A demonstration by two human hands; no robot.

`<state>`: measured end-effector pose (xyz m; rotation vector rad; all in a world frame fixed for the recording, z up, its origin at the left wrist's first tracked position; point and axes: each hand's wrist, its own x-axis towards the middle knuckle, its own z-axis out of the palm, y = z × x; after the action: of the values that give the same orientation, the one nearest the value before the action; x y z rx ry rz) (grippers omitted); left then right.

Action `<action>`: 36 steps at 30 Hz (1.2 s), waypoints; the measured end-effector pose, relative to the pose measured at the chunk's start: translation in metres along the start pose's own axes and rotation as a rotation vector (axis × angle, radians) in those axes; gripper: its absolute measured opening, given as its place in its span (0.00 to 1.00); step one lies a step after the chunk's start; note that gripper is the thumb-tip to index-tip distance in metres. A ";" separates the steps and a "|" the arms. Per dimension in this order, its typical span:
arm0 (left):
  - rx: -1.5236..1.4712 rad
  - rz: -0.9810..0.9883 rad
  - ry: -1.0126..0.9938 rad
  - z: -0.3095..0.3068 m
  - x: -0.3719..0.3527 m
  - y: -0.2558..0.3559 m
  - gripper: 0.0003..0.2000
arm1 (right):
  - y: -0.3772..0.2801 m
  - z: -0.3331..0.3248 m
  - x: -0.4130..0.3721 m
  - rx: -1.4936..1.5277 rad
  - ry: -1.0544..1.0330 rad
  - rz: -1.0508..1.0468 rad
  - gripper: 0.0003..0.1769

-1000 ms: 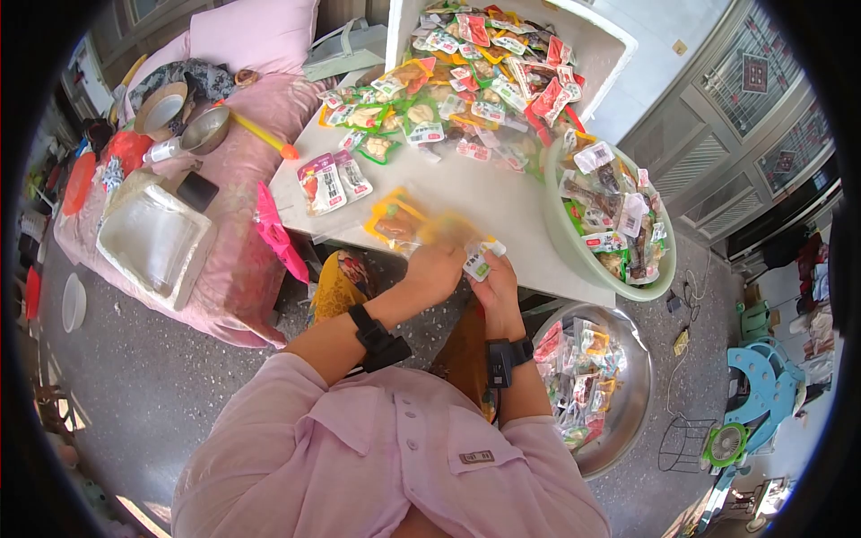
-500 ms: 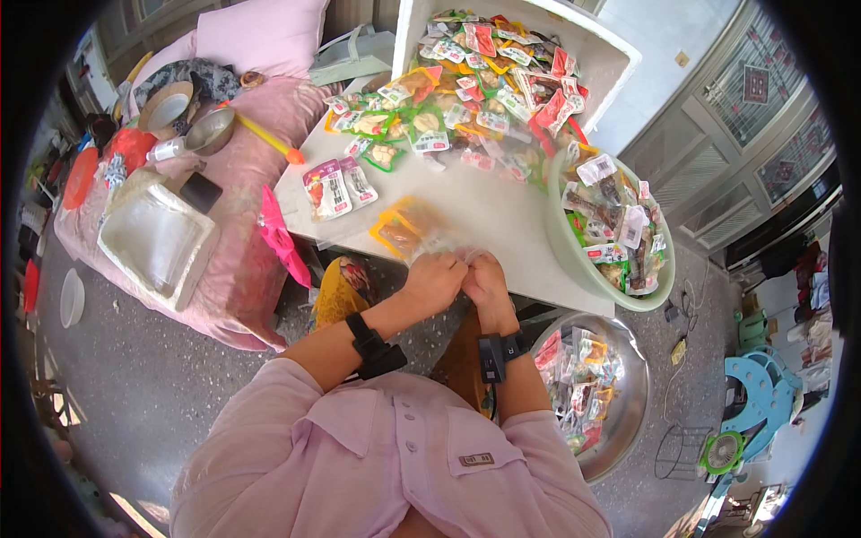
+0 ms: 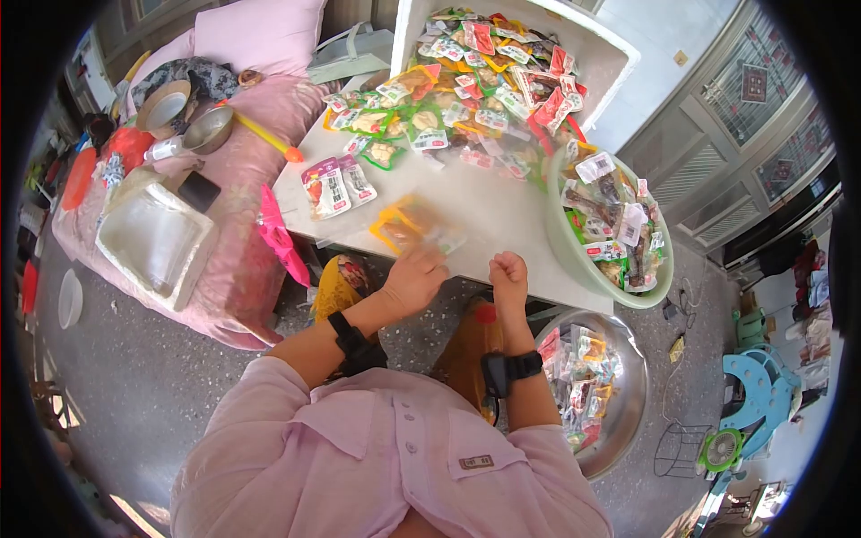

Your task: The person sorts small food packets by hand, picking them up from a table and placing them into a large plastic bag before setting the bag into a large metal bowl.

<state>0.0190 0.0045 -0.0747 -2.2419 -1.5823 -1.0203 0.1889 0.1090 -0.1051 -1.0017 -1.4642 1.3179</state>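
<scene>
My left hand [image 3: 416, 276] is closed at the near edge of the white table, gripping the lower edge of a clear plastic bag with an orange-trimmed food packet [image 3: 399, 224] in it. Motion blurs the bag. Apart from it, to the right, my right hand [image 3: 508, 278] is raised with its fingers curled into a fist; whatever may be inside is hidden. Beyond the bag, two white-and-purple pouches [image 3: 329, 190] lie on the table. A heap of vacuum-packed snack packets [image 3: 429, 130] spills out of a white foam box [image 3: 619, 63] at the back.
On the table's right stands a pale green basin [image 3: 574, 255] full of packets. Below it, on the floor, is a metal basin [image 3: 628, 421] holding more packets. At left, a pink-covered bed [image 3: 247, 296] carries an open foam box [image 3: 134, 242], bowls and a yellow-handled tool [image 3: 265, 133].
My hands were together at the bag's near end and have now separated. The right hand has moved right, off the bag; the left has shifted slightly left.
</scene>
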 end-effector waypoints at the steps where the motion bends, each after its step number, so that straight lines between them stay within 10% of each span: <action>1: -0.046 -0.005 0.019 -0.004 0.005 -0.002 0.12 | -0.001 -0.001 0.001 -0.139 -0.044 -0.160 0.21; 4: -0.188 0.000 0.055 -0.030 0.021 -0.007 0.09 | -0.057 -0.001 -0.003 -0.661 -0.108 -0.652 0.28; 10: -0.457 -0.007 -0.006 -0.095 0.050 0.003 0.06 | -0.157 0.005 -0.019 -0.886 -0.356 -0.814 0.32; 16: -0.619 -0.206 -0.143 -0.110 0.036 0.034 0.06 | -0.182 0.005 -0.042 -0.751 -0.825 -0.329 0.15; 28: -0.952 -0.256 -0.288 -0.082 0.006 0.043 0.04 | -0.137 -0.057 -0.100 -0.570 -0.454 -0.458 0.06; 36: -0.824 -0.691 -0.501 -0.015 -0.052 -0.026 0.04 | -0.114 -0.187 -0.119 -0.485 -0.126 0.155 0.03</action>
<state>-0.0193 -0.0320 -0.1030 -2.6357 -2.6569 -1.5958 0.4007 0.0334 0.0022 -1.3847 -1.8867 1.1714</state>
